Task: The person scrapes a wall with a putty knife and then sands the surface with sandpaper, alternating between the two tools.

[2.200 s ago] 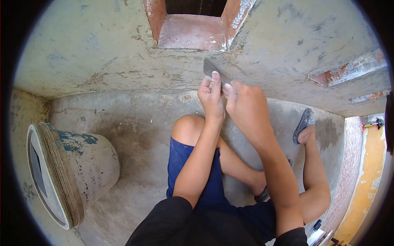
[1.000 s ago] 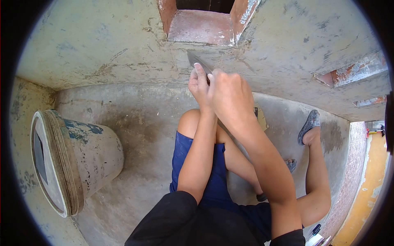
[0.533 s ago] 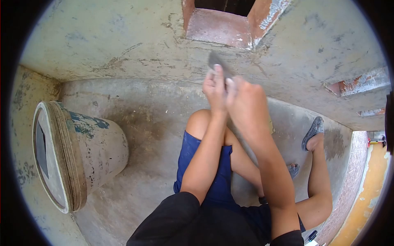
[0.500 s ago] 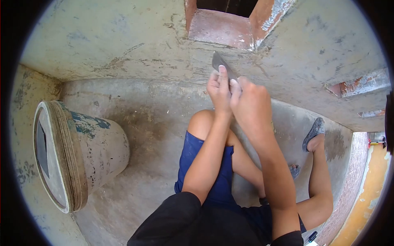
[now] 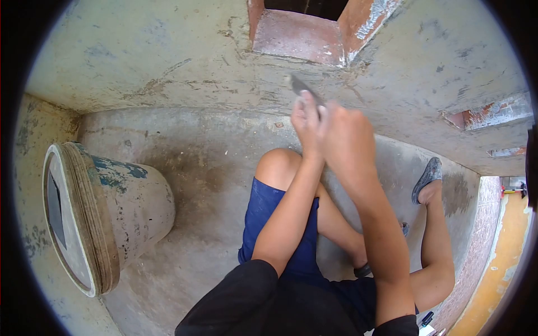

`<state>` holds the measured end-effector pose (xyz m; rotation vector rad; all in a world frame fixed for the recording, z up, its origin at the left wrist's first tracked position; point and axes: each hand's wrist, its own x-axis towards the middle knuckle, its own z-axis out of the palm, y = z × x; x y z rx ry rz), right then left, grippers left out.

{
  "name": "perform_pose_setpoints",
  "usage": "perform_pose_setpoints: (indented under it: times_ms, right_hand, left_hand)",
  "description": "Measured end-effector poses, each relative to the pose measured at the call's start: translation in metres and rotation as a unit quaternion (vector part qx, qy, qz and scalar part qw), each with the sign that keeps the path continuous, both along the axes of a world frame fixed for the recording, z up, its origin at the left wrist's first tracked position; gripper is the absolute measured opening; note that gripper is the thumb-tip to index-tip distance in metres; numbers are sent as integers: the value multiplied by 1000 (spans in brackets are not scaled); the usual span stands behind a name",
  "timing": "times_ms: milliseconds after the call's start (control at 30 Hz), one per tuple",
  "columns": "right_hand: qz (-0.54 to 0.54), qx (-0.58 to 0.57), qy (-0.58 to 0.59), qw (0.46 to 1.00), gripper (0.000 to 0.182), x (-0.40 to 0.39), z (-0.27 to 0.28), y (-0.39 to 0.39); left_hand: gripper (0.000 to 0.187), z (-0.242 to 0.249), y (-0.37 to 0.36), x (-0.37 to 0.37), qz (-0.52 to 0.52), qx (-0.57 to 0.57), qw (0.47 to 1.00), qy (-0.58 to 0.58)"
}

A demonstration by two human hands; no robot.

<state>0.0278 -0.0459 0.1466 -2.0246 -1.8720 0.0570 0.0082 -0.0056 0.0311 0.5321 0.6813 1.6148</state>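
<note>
A thin grey blade (image 5: 303, 87), like a scraper or putty knife, points up and left toward the wall. My right hand (image 5: 348, 137) is closed at its lower end, and the handle is hidden in the fist. Against the blade's lower part, the fingers of my left hand (image 5: 307, 122) are pressed, right beside the right hand. Both hands are above my bent knee, and the right one is blurred.
On the left a dirty white bucket (image 5: 140, 204) lies tilted beside a side wall. Ahead, the plastered wall (image 5: 196, 73) has a reddish recess (image 5: 300, 36). My slippered foot (image 5: 428, 182) rests on the concrete floor (image 5: 196, 235) at right.
Both hands have shifted slightly right, and the left hand has slid a little lower. The blade's tip has dropped slightly. The view has moved a little.
</note>
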Motion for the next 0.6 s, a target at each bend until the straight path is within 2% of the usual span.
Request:
perform_pose_setpoints:
  times_ms: [67, 100, 167, 233, 300, 367, 400, 433, 467, 500, 567, 600]
  right_hand:
    - [11, 6, -12, 1000, 29, -4, -5, 0]
    - [24, 11, -6, 1000, 31, -6, -9, 2]
    - [41, 11, -4, 999, 33, -5, -9, -2]
    - [-16, -16, -4, 1000, 34, -1, 2, -11]
    - [-6, -19, 10, 1000, 34, -7, 6, -4]
    - [-1, -27, 20, 999, 34, -14, 0, 6]
    - [27, 5, -6, 1000, 43, -24, -10, 13]
    - [58, 41, -33, 997, 52, -30, -14, 19]
    - [60, 41, -35, 997, 52, -29, -14, 18]
    - [52, 38, -25, 998, 52, -26, -13, 11]
    - [42, 38, -14, 998, 52, -18, -7, 1]
    - [16, 17, 10, 1000, 43, -12, -2, -5]
  left_hand:
    - [34, 3, 3, -5, 60, -29, 994, -90]
    - [34, -1, 5, -10, 59, -25, 994, -87]
    - [37, -9, 3, -16, 35, 8, 999, -9]
    - [38, -5, 0, -11, 20, 17, 1000, 15]
    - [39, -7, 4, -12, 6, 22, 999, 41]
    - [39, -15, 13, -9, 49, -50, 993, -100]
    - [39, 4, 9, -11, 46, -52, 993, -99]
    - [39, 43, 8, -18, 110, -98, 987, -59]
    - [39, 65, 8, -23, 177, -147, 973, -21]
    - [39, 45, 6, -24, 178, -150, 972, -23]
    - [39, -12, 8, -26, 41, -27, 999, 15]
    - [39, -14, 8, -24, 43, -27, 999, 16]
